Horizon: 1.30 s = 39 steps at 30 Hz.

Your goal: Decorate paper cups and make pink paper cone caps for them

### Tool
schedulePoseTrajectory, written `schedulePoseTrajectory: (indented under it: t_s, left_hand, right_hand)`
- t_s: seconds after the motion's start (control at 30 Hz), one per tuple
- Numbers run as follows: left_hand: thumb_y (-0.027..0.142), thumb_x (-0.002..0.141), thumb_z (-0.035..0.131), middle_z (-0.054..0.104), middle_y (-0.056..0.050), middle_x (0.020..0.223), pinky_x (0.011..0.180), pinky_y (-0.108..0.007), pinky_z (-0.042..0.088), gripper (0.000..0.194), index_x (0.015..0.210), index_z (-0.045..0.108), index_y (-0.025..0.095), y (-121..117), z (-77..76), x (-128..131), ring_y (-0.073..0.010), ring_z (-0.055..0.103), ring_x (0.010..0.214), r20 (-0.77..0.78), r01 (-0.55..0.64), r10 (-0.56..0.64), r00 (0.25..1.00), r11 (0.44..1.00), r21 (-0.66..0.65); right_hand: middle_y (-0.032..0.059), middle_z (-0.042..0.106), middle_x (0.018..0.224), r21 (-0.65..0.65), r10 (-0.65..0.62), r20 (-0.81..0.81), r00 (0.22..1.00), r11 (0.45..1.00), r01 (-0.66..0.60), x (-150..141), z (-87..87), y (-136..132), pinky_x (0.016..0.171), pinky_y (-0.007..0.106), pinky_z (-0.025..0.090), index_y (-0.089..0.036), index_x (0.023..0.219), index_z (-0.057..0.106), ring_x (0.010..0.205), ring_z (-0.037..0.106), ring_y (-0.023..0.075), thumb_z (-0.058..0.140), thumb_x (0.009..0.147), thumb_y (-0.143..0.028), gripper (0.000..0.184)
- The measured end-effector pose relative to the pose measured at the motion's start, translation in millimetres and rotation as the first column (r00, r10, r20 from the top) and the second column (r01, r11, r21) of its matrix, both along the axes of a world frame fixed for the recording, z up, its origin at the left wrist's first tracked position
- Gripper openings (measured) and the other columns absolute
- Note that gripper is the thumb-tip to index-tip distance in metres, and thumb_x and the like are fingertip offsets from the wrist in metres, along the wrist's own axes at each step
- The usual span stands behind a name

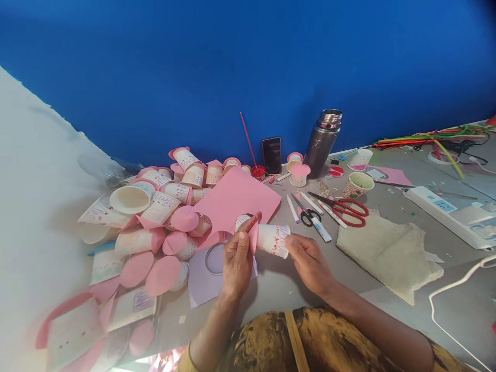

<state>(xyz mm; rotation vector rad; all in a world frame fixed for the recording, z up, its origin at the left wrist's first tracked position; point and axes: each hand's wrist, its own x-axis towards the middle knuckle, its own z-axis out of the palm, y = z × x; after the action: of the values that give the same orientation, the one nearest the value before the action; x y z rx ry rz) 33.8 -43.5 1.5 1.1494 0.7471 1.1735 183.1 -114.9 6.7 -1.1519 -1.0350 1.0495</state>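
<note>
Two ends steadied, presumably against slipping, we hold the decorated paper cup (271,239) sideways over the bench (284,289), our left hand (237,261) pinching pink paper (253,239) at its base, our right hand (311,262) gripping its rim.

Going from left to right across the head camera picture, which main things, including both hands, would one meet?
Heaped paper cups, left hand, held decorated cup, right hand, white power strip.
</note>
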Motion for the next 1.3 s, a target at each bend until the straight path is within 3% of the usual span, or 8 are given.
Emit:
schedulePoseTrajectory:
  t_s: [0.23, 0.43, 0.6, 0.83, 1.13, 1.3]
  left_hand:
    - [0.061, 0.104, 0.047, 0.071, -0.012, 0.143, 0.122, -0.052, 0.043, 0.056, 0.127, 0.078, 0.021, 9, 9.3, -3, -0.0332, 0.062, 0.137, -0.081, -0.089, 0.094, 0.992, 0.994, 0.067]
    - [0.061, 0.103, 0.05, 0.074, -0.014, 0.137, 0.116, -0.051, 0.048, 0.056, 0.13, 0.076, 0.02, 12, 14.1, 1, -0.0313, 0.071, 0.124, -0.067, -0.055, 0.058, 0.996, 0.998, 0.041]
    - [0.063, 0.099, 0.058, 0.078, -0.014, 0.129, 0.116, -0.048, 0.048, 0.054, 0.12, 0.08, 0.019, 10, 17.1, 4, -0.0318, 0.07, 0.126, -0.092, -0.032, 0.036, 0.995, 0.998, 0.05]
    - [0.062, 0.101, 0.054, 0.081, -0.012, 0.123, 0.112, -0.045, 0.051, 0.053, 0.11, 0.084, 0.02, 7, 22.0, 3, -0.0302, 0.07, 0.126, -0.191, -0.04, 0.06, 0.98, 0.993, 0.108]
    - [0.062, 0.102, 0.053, 0.079, -0.011, 0.127, 0.112, -0.045, 0.05, 0.053, 0.115, 0.082, 0.02, 9, 12.5, 1, -0.0292, 0.071, 0.124, -0.178, -0.017, 0.036, 0.983, 0.994, 0.108]
    - [0.063, 0.102, 0.05, 0.08, -0.01, 0.124, 0.112, -0.045, 0.05, 0.055, 0.112, 0.084, 0.021, 5, 15.5, 2, -0.0298, 0.07, 0.125, -0.216, -0.04, 0.062, 0.974, 0.994, 0.105]
  right_hand:
    - [0.0026, 0.056, 0.072, -0.02, 0.021, 0.021, 1.0, 1.0, -0.02, -3, 5.2, -1, 0.066, 0.029, 0.037, -0.017, 0.074, 0.065, 0.073, 0.045, 0.0176, 0.049, 0.101, -0.068, 0.06]
    - [0.0032, 0.06, 0.073, -0.008, 0.081, 0.037, 0.996, 0.997, -0.081, -5, 11.3, -4, 0.068, 0.029, 0.042, -0.017, 0.076, 0.07, 0.074, 0.051, 0.0189, 0.056, 0.097, -0.068, 0.057]
    - [0.0027, 0.061, 0.072, 0.01, 0.066, 0.073, 0.995, 0.998, -0.067, -6, 9.9, -5, 0.068, 0.028, 0.044, -0.016, 0.08, 0.073, 0.073, 0.053, 0.0189, 0.056, 0.099, -0.063, 0.053]
    - [0.0033, 0.068, 0.081, 0.067, 0.083, 0.019, 0.996, 0.994, -0.084, -7, 10.2, -6, 0.07, 0.027, 0.044, -0.017, 0.093, 0.079, 0.076, 0.055, 0.0182, 0.054, 0.102, -0.058, 0.049]
    - [0.0027, 0.064, 0.075, 0.054, 0.065, 0.043, 0.997, 0.996, -0.067, -6, 10.2, -7, 0.068, 0.027, 0.042, -0.017, 0.084, 0.074, 0.073, 0.053, 0.0177, 0.053, 0.101, -0.061, 0.052]
    - [0.0025, 0.063, 0.074, 0.031, 0.04, 0.029, 0.999, 0.999, -0.04, -6, 8.4, -5, 0.067, 0.027, 0.042, -0.017, 0.083, 0.072, 0.072, 0.053, 0.0178, 0.053, 0.101, -0.063, 0.053]
